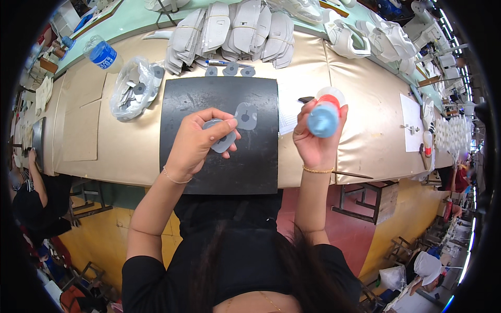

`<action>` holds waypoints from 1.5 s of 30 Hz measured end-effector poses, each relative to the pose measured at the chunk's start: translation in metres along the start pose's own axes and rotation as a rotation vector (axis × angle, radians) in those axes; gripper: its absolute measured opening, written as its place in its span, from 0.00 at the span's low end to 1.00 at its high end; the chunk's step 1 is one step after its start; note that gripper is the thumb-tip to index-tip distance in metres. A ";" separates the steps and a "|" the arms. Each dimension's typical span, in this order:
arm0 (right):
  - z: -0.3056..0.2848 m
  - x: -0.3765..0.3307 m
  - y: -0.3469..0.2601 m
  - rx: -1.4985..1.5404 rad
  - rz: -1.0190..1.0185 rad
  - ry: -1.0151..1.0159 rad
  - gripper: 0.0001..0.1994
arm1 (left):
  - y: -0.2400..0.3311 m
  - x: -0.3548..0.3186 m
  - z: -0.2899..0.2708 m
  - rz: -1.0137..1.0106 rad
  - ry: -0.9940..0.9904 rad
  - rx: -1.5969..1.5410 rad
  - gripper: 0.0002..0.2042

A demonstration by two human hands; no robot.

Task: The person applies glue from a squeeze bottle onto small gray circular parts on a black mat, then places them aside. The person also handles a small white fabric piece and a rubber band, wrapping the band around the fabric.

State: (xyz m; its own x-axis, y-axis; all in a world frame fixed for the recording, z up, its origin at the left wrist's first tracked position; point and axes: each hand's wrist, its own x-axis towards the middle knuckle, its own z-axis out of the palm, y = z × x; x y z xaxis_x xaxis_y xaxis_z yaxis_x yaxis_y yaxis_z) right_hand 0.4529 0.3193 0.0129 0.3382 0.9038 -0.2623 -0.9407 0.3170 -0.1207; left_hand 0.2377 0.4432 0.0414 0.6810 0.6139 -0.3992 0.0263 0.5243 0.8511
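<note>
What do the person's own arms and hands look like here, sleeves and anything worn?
Both forearms are bare. Short black sleeves end at the upper arms. The left hand has a thin bracelet at its wrist; the right hand has a gold bead bracelet. No gloves.

- Single head-worn fisheye view, looking steeply down from above the person's own chest and forearms.
- Faces forward across the tan workbench [125,156], black mat [209,172] at centre, close below.
- Straight edges bowed toward the rim; dark vignette around.
- Workshop floor and other workers visible at the margins.
</note>
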 end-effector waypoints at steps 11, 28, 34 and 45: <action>0.009 -0.004 0.036 -1.064 -0.923 -0.137 0.40 | -0.007 0.004 0.008 0.010 0.012 0.117 0.09; 0.011 -0.001 0.048 -1.140 -0.881 -0.176 0.43 | 0.000 -0.005 0.014 -0.007 0.027 0.249 0.09; 0.010 -0.007 0.038 -0.992 -0.644 -0.161 0.42 | -0.001 -0.004 0.012 -0.031 0.007 0.178 0.09; 0.014 -0.002 0.032 -1.035 -0.796 -0.082 0.40 | -0.005 -0.001 0.016 -0.062 -0.029 0.138 0.08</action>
State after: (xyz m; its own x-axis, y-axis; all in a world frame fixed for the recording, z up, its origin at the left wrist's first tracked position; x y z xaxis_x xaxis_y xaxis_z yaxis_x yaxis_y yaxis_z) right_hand 0.4218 0.3316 0.0234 0.7518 0.5986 0.2765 -0.0165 0.4363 -0.8997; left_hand 0.2485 0.4301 0.0431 0.6958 0.5643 -0.4443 0.1685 0.4732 0.8647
